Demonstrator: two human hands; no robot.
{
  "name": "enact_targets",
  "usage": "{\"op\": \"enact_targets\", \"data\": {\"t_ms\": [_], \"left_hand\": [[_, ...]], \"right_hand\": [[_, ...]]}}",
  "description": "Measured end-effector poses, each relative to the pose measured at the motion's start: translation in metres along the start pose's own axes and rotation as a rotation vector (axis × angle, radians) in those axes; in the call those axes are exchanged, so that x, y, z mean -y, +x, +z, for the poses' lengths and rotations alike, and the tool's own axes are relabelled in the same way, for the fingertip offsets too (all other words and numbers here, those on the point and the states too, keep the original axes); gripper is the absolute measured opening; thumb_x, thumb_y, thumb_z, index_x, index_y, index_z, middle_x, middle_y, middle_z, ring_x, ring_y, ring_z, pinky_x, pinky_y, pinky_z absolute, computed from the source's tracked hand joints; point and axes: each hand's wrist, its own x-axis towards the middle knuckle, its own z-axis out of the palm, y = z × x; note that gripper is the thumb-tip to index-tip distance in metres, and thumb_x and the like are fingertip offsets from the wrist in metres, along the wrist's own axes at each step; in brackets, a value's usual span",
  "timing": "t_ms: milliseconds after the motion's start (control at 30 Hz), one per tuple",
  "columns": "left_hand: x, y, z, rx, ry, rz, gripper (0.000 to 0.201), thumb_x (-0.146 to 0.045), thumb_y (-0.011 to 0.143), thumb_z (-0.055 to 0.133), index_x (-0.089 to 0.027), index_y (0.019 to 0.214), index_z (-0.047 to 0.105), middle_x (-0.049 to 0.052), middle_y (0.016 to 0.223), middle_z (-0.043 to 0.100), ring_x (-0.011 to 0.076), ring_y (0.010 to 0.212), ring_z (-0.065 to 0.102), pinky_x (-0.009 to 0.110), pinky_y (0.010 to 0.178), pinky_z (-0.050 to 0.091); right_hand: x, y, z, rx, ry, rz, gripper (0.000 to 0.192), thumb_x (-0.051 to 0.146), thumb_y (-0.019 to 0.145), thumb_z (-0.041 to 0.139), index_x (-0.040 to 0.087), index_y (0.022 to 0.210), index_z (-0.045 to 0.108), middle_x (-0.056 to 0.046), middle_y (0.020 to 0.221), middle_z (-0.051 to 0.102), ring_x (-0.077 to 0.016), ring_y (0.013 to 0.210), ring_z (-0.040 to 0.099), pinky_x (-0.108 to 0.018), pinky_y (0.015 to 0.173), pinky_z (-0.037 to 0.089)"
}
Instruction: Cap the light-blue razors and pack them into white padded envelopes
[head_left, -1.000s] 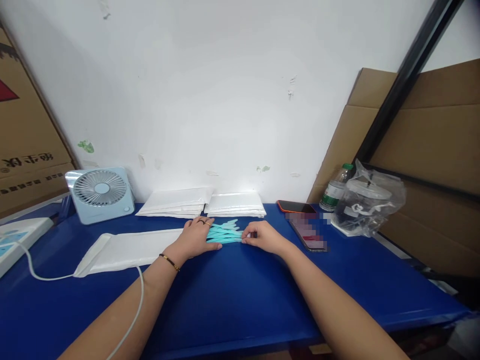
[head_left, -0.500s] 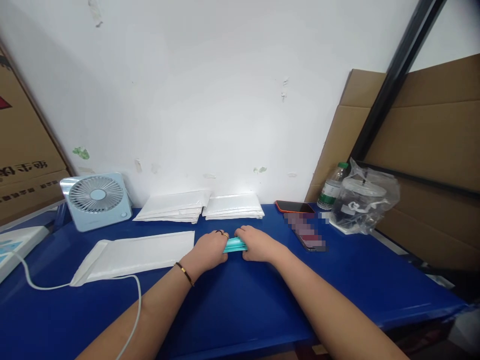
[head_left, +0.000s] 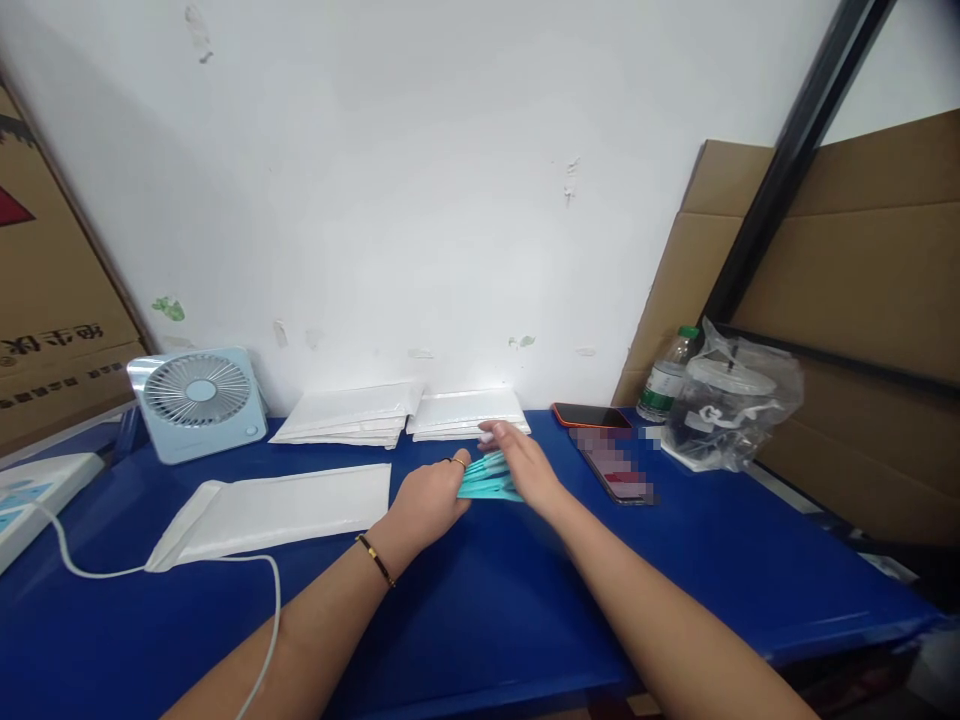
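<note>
Two stacks of white mailers line the far edge of our blue surface, below a white wall. At its middle, our left hand and right hand close together on a bundle of teal sticks, forearms converging.
</note>
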Motion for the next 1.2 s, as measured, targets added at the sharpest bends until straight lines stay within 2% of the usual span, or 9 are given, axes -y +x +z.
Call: {"op": "enact_targets", "data": {"t_ms": [100, 200, 300, 433, 633, 733, 867, 1067, 1200], "left_hand": [[0.003, -0.002, 0.000, 0.003, 0.051, 0.022, 0.026, -0.023, 0.078, 0.045, -0.020, 0.104, 0.046, 0.006, 0.088, 0.065, 0.0234, 0.076, 0.063, 0.030, 0.060, 0.043], [0.005, -0.003, -0.004, -0.012, 0.124, 0.061, 0.019, -0.021, 0.080, 0.045, -0.020, 0.098, 0.051, 0.006, 0.085, 0.065, 0.0214, 0.074, 0.062, 0.030, 0.061, 0.041], [0.000, -0.004, -0.014, -0.087, 0.223, 0.220, 0.011, -0.017, 0.082, 0.044, -0.019, 0.088, 0.053, 0.005, 0.078, 0.063, 0.0197, 0.071, 0.059, 0.030, 0.062, 0.038], [-0.012, -0.008, -0.024, -0.188, 0.302, 0.391, 0.009, -0.018, 0.084, 0.046, -0.019, 0.085, 0.054, 0.004, 0.075, 0.062, 0.0202, 0.075, 0.056, 0.032, 0.065, 0.036], [-0.012, -0.012, -0.021, -0.105, 0.221, 0.024, 0.010, -0.015, 0.078, 0.049, -0.019, 0.082, 0.058, 0.005, 0.072, 0.065, 0.0204, 0.065, 0.059, 0.030, 0.057, 0.035], [-0.006, -0.013, -0.018, -0.021, 0.180, -0.077, 0.006, -0.023, 0.075, 0.055, -0.020, 0.077, 0.060, 0.005, 0.072, 0.066, 0.0225, 0.064, 0.060, 0.029, 0.054, 0.034], [-0.003, -0.009, -0.018, -0.147, 0.243, 0.091, 0.007, -0.016, 0.077, 0.055, -0.020, 0.080, 0.060, 0.005, 0.073, 0.065, 0.0216, 0.071, 0.058, 0.031, 0.061, 0.035], [-0.006, -0.007, -0.017, -0.315, 0.311, 0.408, 0.009, -0.020, 0.083, 0.051, -0.020, 0.078, 0.058, 0.002, 0.071, 0.060, 0.0189, 0.077, 0.052, 0.034, 0.073, 0.036], [0.001, -0.008, -0.027, -0.498, 0.142, 0.298, 0.028, -0.013, 0.082, 0.045, -0.025, 0.104, 0.058, 0.005, 0.100, 0.062, 0.0225, 0.105, 0.049, 0.043, 0.096, 0.030]], "right_hand": [[0.001, -0.003, 0.008, 0.150, -0.072, -0.072, 0.042, 0.049, 0.089, 0.035, 0.020, 0.108, 0.060, -0.006, 0.106, 0.061, -0.0189, 0.100, 0.055, -0.031, 0.087, 0.040], [0.004, -0.006, 0.004, 0.386, -0.282, -0.080, 0.041, 0.052, 0.071, 0.062, 0.019, 0.094, 0.065, -0.005, 0.091, 0.063, -0.0195, 0.084, 0.058, -0.029, 0.073, 0.044], [0.002, -0.008, -0.001, 0.592, -0.312, 0.084, 0.042, 0.048, 0.056, 0.074, 0.014, 0.079, 0.065, -0.003, 0.071, 0.063, -0.0176, 0.064, 0.058, -0.026, 0.056, 0.043], [-0.002, -0.010, 0.003, 0.929, -0.035, 0.295, 0.026, 0.032, 0.067, 0.065, 0.014, 0.085, 0.061, -0.004, 0.075, 0.066, -0.0163, 0.062, 0.062, -0.024, 0.054, 0.045], [0.010, -0.012, 0.014, 0.421, -0.914, -0.121, 0.020, 0.016, 0.070, 0.055, 0.019, 0.089, 0.061, -0.007, 0.083, 0.066, -0.0226, 0.079, 0.062, -0.030, 0.066, 0.043], [0.015, -0.012, 0.016, 0.370, -1.055, -0.230, 0.019, 0.017, 0.075, 0.051, 0.021, 0.091, 0.061, -0.007, 0.085, 0.066, -0.0228, 0.082, 0.061, -0.031, 0.068, 0.042], [0.011, -0.009, 0.015, 0.447, -0.782, -0.018, 0.027, 0.034, 0.064, 0.067, 0.020, 0.087, 0.061, -0.004, 0.080, 0.066, -0.0215, 0.073, 0.062, -0.027, 0.059, 0.042], [0.001, -0.009, 0.013, 0.871, 0.066, 0.378, 0.018, 0.027, 0.063, 0.066, 0.013, 0.072, 0.061, -0.002, 0.062, 0.063, -0.0122, 0.051, 0.059, -0.020, 0.047, 0.044], [-0.001, -0.011, 0.023, 0.691, 0.180, 0.376, 0.013, 0.021, 0.064, 0.063, 0.013, 0.074, 0.062, 0.002, 0.052, 0.058, -0.0101, 0.045, 0.056, -0.019, 0.042, 0.045]]}}
